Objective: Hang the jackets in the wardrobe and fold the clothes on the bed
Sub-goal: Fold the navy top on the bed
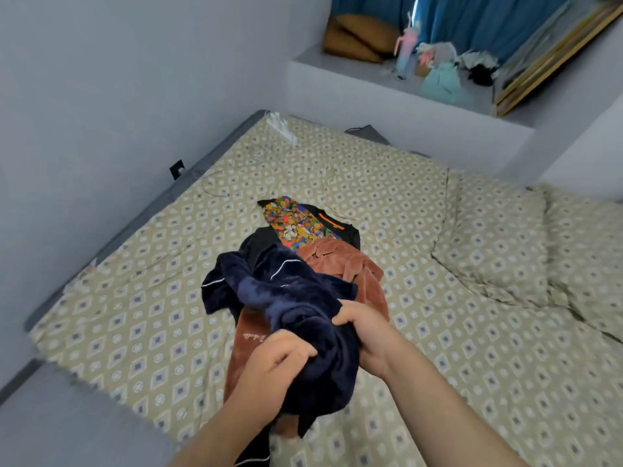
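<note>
A pile of clothes lies in the middle of the bed [141, 318]. On top is a dark navy velvet garment [286, 298] with thin white piping. My left hand [273, 362] grips its near bunched end, and my right hand [367, 332] grips the same garment just to the right. Under it lies a rust-brown velvet garment [350, 267] with pale lettering near my left hand. Farther back sits a black garment [347, 230] with an orange stripe, and a bright multicoloured printed piece [296, 224] on it.
Two pillows [499, 244] in the same patterned fabric lie at the bed's right. White walls close the left and far sides. A raised ledge [340, 67] beyond holds a brown cushion [357, 35], dolls and loose clothes, with blue curtains behind.
</note>
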